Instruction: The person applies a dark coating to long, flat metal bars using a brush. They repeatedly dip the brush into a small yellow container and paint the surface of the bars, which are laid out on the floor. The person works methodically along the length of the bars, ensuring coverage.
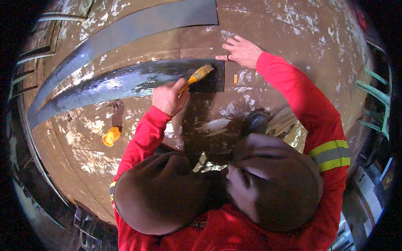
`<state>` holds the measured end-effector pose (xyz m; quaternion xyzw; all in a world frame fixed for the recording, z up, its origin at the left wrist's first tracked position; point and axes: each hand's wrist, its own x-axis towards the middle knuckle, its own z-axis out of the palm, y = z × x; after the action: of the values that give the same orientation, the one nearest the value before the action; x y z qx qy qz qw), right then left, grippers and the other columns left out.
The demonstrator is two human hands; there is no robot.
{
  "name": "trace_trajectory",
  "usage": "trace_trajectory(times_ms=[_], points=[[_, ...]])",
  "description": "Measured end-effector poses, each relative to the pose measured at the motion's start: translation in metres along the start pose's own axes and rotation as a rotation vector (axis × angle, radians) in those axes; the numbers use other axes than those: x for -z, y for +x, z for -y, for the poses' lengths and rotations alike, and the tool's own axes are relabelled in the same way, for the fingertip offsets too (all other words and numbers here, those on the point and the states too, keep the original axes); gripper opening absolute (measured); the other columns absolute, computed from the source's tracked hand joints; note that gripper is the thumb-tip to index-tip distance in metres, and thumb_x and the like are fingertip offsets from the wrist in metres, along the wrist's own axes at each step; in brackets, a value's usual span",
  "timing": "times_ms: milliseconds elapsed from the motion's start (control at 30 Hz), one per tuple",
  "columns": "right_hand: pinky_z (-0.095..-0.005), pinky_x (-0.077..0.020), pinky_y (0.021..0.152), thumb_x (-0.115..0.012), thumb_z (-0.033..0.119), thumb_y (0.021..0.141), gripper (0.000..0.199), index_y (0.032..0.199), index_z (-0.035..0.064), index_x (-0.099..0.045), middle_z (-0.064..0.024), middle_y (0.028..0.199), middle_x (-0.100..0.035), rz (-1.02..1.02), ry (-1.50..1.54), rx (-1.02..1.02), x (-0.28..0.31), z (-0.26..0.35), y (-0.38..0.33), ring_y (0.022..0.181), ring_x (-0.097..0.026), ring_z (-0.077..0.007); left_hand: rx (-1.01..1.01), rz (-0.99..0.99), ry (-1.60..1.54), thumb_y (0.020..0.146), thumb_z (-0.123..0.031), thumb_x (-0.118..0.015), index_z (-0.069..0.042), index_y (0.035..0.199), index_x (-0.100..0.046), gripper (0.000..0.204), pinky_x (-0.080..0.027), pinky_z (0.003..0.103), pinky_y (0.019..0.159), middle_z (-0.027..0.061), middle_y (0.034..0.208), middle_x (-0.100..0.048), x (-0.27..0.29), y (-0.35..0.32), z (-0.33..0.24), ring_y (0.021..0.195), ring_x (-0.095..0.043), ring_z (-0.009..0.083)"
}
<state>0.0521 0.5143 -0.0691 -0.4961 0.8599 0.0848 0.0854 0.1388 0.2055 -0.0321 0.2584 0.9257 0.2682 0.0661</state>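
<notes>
My left hand [171, 97] is closed round the yellow handle of a paintbrush [200, 74]. Its bristles rest on the right part of a long, dark strip [125, 80] that looks wet and glossy. At that strip's right end, my right hand [243, 52] lies with its fingers spread, the fingertips by the corner; it holds nothing, and a dark ring is on one finger. Just below this hand lies a small orange piece [235, 79], too small to name.
Another long grey strip [167, 19], duller, lies beyond the dark one. A yellow cup-like container [111, 137] stands to the left on the brown, white-smeared surface [268, 33]. My dark boot [256, 121] is close below. Green metal bars [374, 93] stand at the right edge.
</notes>
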Motion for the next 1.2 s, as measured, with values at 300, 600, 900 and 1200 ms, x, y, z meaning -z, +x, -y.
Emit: trace_trajectory(times_ms=[300, 600, 900, 1200], points=[[-0.0373, -0.0353, 0.098, -0.047, 0.017, 0.087, 0.046, 0.128, 0.0364, -0.052, -0.0025, 0.116, -0.053, 0.037, -0.029, -0.02, 0.005, -0.003, -0.002, 0.114, -0.045, -0.0207, -0.185, 0.259, 0.203, 0.079, -0.025, -0.06, -0.016, 0.088, -0.054, 0.014, -0.044, 0.044, 0.044, 0.0106, 0.055, -0.054, -0.013, 0.021, -0.007, 0.05, -0.058, 0.0321], [-0.0378, -0.0341, 0.1, -0.051, 0.015, 0.083, 0.052, 0.131, 0.0337, -0.05, -0.0056, 0.115, -0.052, 0.029, 0.043, -0.024, 0.01, 0.002, 0.004, 0.115, -0.045, -0.0224, -0.117, 0.164, 0.247, 0.079, -0.018, -0.056, -0.02, 0.107, -0.058, 0.029, -0.044, 0.044, 0.043, 0.0093, 0.06, -0.058, -0.025, -0.013, -0.006, 0.051, -0.059, 0.0285], [-0.0373, -0.0364, 0.095, -0.051, 0.005, 0.082, 0.056, 0.131, 0.0315, -0.05, -0.0064, 0.11, -0.052, 0.112, 0.044, -0.055, 0.027, 0.011, 0.014, 0.109, -0.046, -0.0224, 0.726, -0.062, 0.392, 0.085, -0.028, -0.057, -0.015, 0.095, -0.053, 0.017, -0.047, 0.048, 0.047, 0.0159, 0.058, -0.06, 0.087, -0.125, 0.08, 0.053, -0.061, 0.0348], [-0.0395, -0.0369, 0.096, -0.05, 0.003, 0.081, 0.06, 0.133, 0.0324, -0.047, -0.0087, 0.113, -0.052, 0.147, 0.054, -0.056, 0.031, 0.01, 0.012, 0.11, -0.047, -0.0252, 0.67, 0.058, 0.404, 0.083, -0.026, -0.056, -0.015, 0.088, -0.057, 0.013, -0.05, 0.047, 0.053, 0.0175, 0.06, -0.061, 0.055, -0.099, 0.067, 0.056, -0.063, 0.0353]])
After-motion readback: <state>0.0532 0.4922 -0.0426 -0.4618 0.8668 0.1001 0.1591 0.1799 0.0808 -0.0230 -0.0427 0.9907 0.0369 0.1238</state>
